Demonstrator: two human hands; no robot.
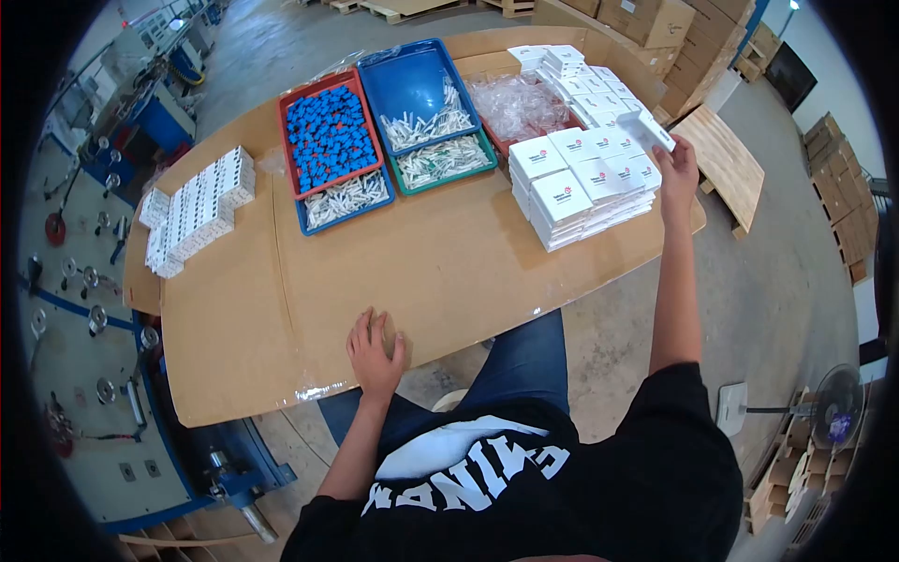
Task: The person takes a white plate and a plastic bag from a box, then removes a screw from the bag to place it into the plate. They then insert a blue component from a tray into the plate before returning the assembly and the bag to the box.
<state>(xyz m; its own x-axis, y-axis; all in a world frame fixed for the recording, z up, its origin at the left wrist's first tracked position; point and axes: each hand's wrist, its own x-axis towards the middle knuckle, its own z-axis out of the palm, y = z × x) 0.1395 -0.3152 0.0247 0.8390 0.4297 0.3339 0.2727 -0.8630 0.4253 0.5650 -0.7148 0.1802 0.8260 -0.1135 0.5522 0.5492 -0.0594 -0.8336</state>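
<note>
My left hand (376, 354) lies on the cardboard-covered table (421, 281) near its front edge, fingers spread, holding nothing. At the right, my right hand (678, 167) is closed on a white box (646, 131) above the stacks. Just left of that hand stands a stack of flat white boxes (562, 197) with red marks, several layers high. More white boxes (595, 94) lie behind it. A red tray (382, 155) of small blue parts sits on a blue tray (314, 228) of white pieces. Beside them, another blue tray (379, 84) partly overlaps a green tray (449, 177), both with white pieces.
A red tray (501, 140) with clear plastic pieces stands behind the stack. Small white boxes (201, 211) are grouped at the table's left. Machinery (103, 403) stands left of the table; a wooden board (716, 159) and a fan (836, 407) are at the right.
</note>
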